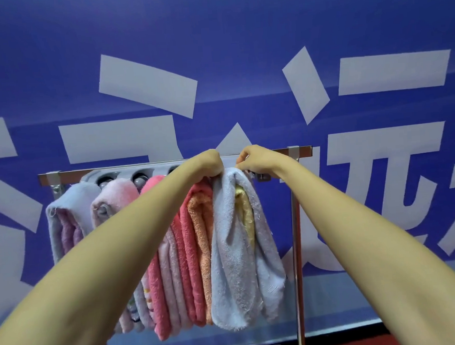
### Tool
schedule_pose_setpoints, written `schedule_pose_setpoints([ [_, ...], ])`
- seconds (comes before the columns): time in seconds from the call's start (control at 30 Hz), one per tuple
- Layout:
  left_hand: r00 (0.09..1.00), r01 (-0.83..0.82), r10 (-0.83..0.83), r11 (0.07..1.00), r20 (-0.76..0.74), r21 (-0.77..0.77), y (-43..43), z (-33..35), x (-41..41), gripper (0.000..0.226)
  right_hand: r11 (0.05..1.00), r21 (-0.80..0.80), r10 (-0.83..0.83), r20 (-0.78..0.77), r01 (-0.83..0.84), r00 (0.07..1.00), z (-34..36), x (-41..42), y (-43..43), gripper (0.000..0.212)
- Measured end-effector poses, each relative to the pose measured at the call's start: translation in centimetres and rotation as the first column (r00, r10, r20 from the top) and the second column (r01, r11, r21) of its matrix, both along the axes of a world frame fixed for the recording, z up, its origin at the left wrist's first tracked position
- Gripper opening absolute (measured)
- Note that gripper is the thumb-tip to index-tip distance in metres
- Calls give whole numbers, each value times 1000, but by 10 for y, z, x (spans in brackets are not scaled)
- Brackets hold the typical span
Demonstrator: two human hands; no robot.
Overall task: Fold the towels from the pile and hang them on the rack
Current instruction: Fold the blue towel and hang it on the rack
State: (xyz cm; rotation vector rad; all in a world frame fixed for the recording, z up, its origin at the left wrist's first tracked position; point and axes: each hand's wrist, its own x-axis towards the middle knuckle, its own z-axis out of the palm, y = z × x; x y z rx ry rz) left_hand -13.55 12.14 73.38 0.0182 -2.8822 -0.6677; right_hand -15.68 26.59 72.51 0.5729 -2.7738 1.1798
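Two hands are gripping the pale blue towel [233,239] where it is draping over the rack bar [70,173], at the row's right end. Left hand [210,164] is curling round the top fold; right hand [256,159] fingers [243,163] are pinching it. Likely handling as light, limp, grippy terry with fraying hems, so best held at the fold.

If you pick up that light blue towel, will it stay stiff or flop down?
Probably floppy: the light blue towel droops in soft folds from the rack. Its fuzzy, frayed surface probably grips, not slips.
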Motion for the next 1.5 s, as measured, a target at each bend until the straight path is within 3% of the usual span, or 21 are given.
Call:
schedule_pose_setpoints([
  [0.1,992,11,-6,999,-127,37,-3,-1,2,13,993,-87,-87,-155,74,984,-5,8,2,24],
  [0.23,979,-6,26,995,-200,101,-11,-7,6,22,993,-105,-76,-297,46,952,-13,24,7,14],
  [0.33,983,38,-28,998,-183,49,-11,-8,14,24,998,-43,23,-275,-36,961,-20,34,12,26],
  [0.5,977,118,-113,993,-181,18,-13,-11,30,33,993,-92,56,-204,-76,977,-29,43,22,38],
  [0.73,929,81,-70,997,-364,15,-5,-32,46,33,963,-239,86,-168,-126,982,-45,65,17,45],
  [0.83,880,146,-79,983,-469,109,-1,-44,57,36,941,-309,106,-128,-142,986,-48,70,17,46],
  [0.93,766,208,-52,963,-640,170,5,-61,75,32,925,-359,86,-118,-123,989,-52,72,17,45],
  [1.03,617,63,69,989,-784,137,8,-95,88,32,883,-465,-18,-173,-66,985,-61,76,17,40],
  [1.1,619,-59,159,986,-769,157,13,-126,96,42,852,-524,-118,-220,-16,968,-71,80,18,35],
  [1.2,741,-172,285,956,-608,239,25,-167,105,51,836,-548,-178,-222,28,959,-95,86,19,35],
  [1.3,804,-253,323,945,-498,205,37,-190,104,52,849,-526,-189,-205,55,960,-121,89,18,37],
  [1.5,776,-264,379,921,-505,286,29,-193,98,20,856,-512,-189,-198,63,962,-145,87,16,41],
])
